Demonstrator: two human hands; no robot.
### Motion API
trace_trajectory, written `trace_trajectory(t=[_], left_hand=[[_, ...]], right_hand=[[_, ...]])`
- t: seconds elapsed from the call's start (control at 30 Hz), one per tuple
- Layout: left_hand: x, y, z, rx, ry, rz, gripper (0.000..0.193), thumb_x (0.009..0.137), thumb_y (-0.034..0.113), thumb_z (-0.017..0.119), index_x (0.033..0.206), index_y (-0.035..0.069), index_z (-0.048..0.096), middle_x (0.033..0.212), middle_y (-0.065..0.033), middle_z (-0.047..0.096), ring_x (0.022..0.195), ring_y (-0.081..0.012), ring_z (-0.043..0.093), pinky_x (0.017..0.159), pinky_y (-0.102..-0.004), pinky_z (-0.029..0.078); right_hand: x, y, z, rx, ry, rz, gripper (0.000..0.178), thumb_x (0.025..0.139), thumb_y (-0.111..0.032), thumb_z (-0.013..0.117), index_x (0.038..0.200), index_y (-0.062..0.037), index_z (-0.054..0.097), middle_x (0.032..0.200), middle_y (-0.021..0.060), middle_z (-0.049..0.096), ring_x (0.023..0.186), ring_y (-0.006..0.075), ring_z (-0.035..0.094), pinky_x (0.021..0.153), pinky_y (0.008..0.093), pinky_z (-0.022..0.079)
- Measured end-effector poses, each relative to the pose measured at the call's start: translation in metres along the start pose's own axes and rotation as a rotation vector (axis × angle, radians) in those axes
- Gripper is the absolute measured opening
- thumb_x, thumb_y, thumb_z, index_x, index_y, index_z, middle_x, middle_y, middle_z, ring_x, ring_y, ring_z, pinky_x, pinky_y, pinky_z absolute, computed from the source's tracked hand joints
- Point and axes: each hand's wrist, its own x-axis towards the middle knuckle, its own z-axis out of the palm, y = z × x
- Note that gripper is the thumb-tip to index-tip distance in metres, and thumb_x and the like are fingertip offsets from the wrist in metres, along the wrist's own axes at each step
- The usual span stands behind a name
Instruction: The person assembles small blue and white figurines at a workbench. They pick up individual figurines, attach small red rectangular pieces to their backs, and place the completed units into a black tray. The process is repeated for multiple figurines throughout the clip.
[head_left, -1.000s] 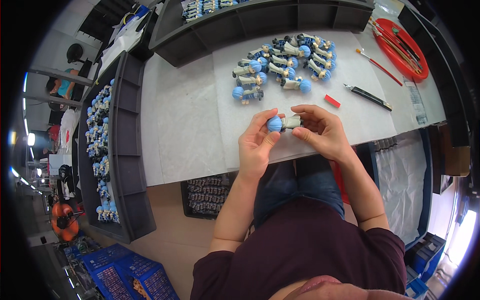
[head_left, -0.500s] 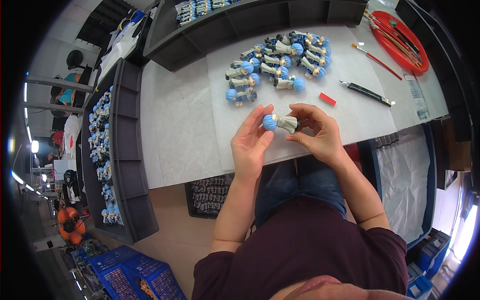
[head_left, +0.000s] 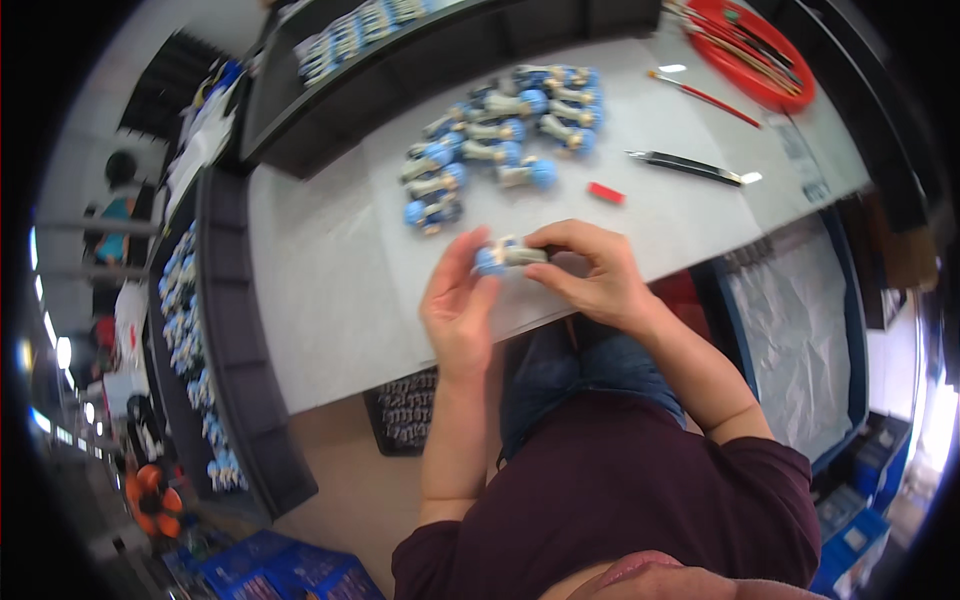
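Note:
A small figurine with blue hair and a pale grey cloak lies sideways between my two hands, above the near edge of the table. My left hand has its thumb and fingers around the blue head. At the other end, my right hand pinches the lower body between thumb and fingers. Motion blur hides the finer details. Beyond my hands, several similar figurines lie in a cluster on a white sheet.
To the right lie a small red block, a black-handled craft knife and a red-handled paintbrush. A red tray holds brushes. Dark trays of figurines stand at the back and left.
The figurine has turned in my fingers, now showing more blue and skin-coloured parts. The whole view has shifted, so the table things appear farther left. Both hands keep hold.

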Motion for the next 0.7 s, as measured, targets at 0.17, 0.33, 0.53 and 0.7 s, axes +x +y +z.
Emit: trace_trajectory(t=[0.17,0.33,0.53,0.7], left_hand=[[-0.003,0.0,0.0,0.095,-0.019,-0.017,0.044,0.086,0.003,0.052,0.128,-0.001,0.039,0.128,-0.0182,0.044,0.11,-0.0208,0.048,0.094,-0.0322,0.039],[-0.002,0.002,0.005,0.205,-0.014,-0.049,0.039,0.087,0.005,0.051,0.125,0.001,0.043,0.126,-0.016,0.046,0.109,-0.0188,0.047,0.093,-0.031,0.038],[0.0,0.003,0.012,0.246,0.043,-0.072,0.04,0.083,0.006,0.057,0.12,-0.003,0.046,0.122,-0.0152,0.049,0.104,-0.0175,0.049,0.088,-0.0294,0.041],[-0.001,0.003,0.01,0.312,0.03,-0.081,0.035,0.087,0.004,0.05,0.121,0.0,0.047,0.124,-0.0128,0.049,0.107,-0.0164,0.049,0.091,-0.0287,0.039]], right_hand=[[-0.015,-0.007,-0.048,0.096,0.334,-0.07,0.025,0.074,-0.001,0.068,0.098,0.0018,0.06,0.091,0.0087,0.063,0.082,0.014,0.06,0.073,0.0261,0.049],[-0.052,0.006,-0.182,0.121,1.167,-0.19,0.018,0.079,0.0,0.064,0.097,0.0009,0.059,0.089,0.0071,0.061,0.079,0.0103,0.058,0.068,0.0207,0.047],[-0.159,0.119,-0.308,-0.222,1.455,0.207,0.024,0.075,-0.009,0.07,0.096,0.0012,0.061,0.083,0.0072,0.064,0.075,0.0131,0.061,0.068,0.0226,0.048],[-0.175,0.197,-0.316,-0.649,1.252,0.682,0.026,0.07,-0.019,0.073,0.09,-0.0028,0.066,0.08,0.0074,0.067,0.074,0.0151,0.063,0.072,0.0263,0.048]])
